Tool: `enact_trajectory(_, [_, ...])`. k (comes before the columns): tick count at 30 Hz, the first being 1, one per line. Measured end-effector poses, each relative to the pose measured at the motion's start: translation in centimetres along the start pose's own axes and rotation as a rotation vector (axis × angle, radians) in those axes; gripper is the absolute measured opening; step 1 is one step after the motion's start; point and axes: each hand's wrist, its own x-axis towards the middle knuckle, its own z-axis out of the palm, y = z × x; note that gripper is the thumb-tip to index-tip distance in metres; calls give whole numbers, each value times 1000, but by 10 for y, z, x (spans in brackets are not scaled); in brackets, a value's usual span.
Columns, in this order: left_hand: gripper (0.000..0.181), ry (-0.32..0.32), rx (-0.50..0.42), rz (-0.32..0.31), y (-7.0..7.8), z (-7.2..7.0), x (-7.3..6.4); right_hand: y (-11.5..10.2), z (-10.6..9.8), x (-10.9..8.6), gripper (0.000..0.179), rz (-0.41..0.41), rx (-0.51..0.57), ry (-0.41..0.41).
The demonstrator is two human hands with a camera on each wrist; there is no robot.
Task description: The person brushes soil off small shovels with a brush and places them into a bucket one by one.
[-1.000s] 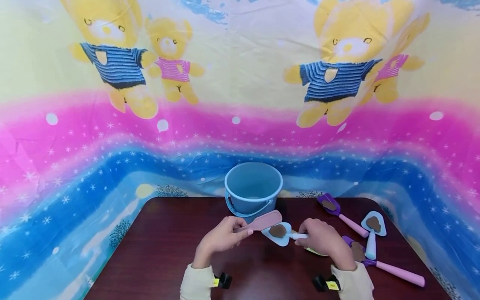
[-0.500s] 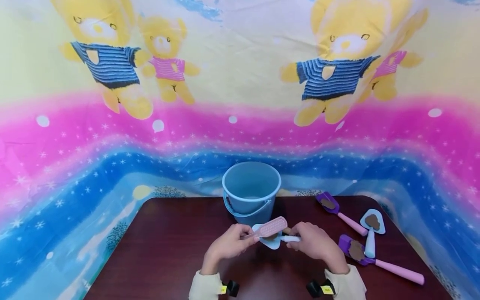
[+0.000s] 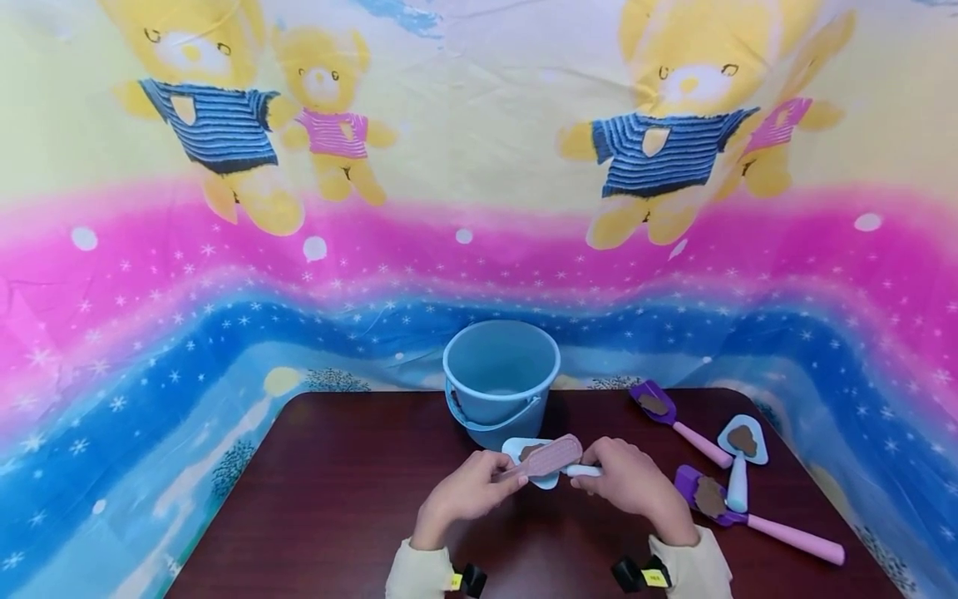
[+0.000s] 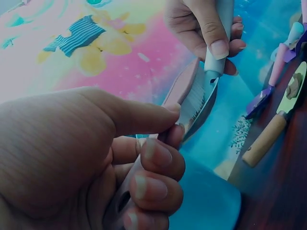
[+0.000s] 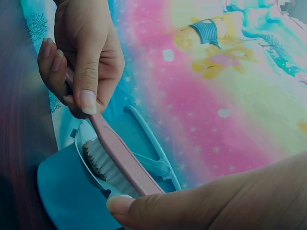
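Note:
My left hand (image 3: 470, 489) grips the handle of a pink scrubbing brush (image 3: 557, 456), its thumb along the back in the left wrist view. White bristles (image 5: 108, 163) face the blade of a small pale-blue toy shovel (image 3: 512, 450) and touch it. A brown patch of dirt on that blade is partly covered by the brush. My right hand (image 3: 627, 478) holds the shovel's short handle (image 3: 582, 471), thumb on top. Both tools are held above the table, just in front of a blue bucket (image 3: 497, 426).
At the table's right lie two purple shovels with pink handles (image 3: 703, 445) (image 3: 797, 541) and a pale-blue shovel (image 3: 738, 482), all with brown patches. A green trowel with a wooden handle (image 4: 264, 140) shows in the left wrist view. A printed cloth (image 3: 464, 274) hangs behind the brown table (image 3: 322, 491).
The brush has come over the shovel's blade and slid right towards its handle. The shovel has shifted slightly left, and both hands have drawn closer together.

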Motion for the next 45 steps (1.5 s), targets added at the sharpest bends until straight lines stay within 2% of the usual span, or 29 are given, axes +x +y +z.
enact_trajectory(3, [26, 12, 50, -10, 1, 0, 0, 0, -1, 0, 14, -5, 3, 8])
enact_trajectory(9, [25, 6, 67, -88, 1, -1, -1, 1, -3, 0, 9, 0, 0, 39])
enact_trajectory(16, [36, 5, 104, -86, -1, -8, -6, 1, -2, 0, 9, -3, -6, 47])
enact_trajectory(26, [25, -3, 35, -159, -10, -22, -16, -2, 0, 0, 9, 10, -1, 41])
enact_trajectory(32, [25, 8, 41, -167, -11, -28, -20, -1, 1, 0, 9, 9, 3, 29])
enact_trajectory(39, [26, 21, 50, -148, -12, -33, -23, -1, 2, 1, 9, 23, 6, 45])
enact_trajectory(45, [26, 28, 62, -161, -17, -36, -25, -1, 2, 0, 10, 37, -4, 48])
